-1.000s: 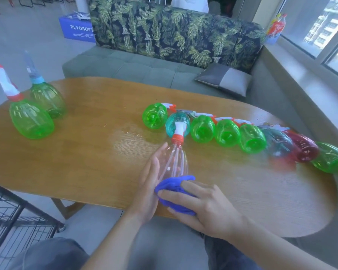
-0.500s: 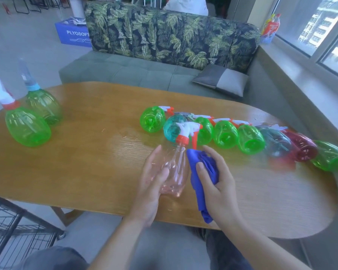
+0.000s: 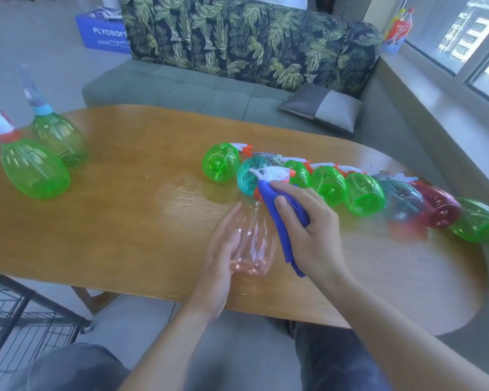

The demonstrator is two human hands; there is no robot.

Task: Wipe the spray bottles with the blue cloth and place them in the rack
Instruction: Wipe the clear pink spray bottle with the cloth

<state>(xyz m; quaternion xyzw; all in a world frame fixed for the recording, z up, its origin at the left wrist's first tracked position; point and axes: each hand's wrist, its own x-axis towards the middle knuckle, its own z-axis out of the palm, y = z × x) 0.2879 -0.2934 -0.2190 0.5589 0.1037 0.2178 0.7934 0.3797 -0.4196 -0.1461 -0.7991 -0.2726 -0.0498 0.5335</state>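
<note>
The blue box [image 3: 102, 32] behind the sofa reads "PLYOSOFT", possibly cut off.

- Clear pinkish bottle [image 3: 251, 244]: lying on table, white/orange head pointing far, w/ blue cloth [image 3: 283, 221] draped over neck.
- Row of bottles [image 3: 364, 193] on sides, far-right.
- 2 green bottles [image 3: 40, 159] upright, far left.
- Black wire rack [image 3: 17, 314], near left.

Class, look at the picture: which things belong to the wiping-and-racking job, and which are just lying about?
Job: clear bottle held by left hand; blue cloth in right hand; row of lying bottles; two standing green bottles; wire rack.
Lying about: sofa; cushion; blue box.
</note>
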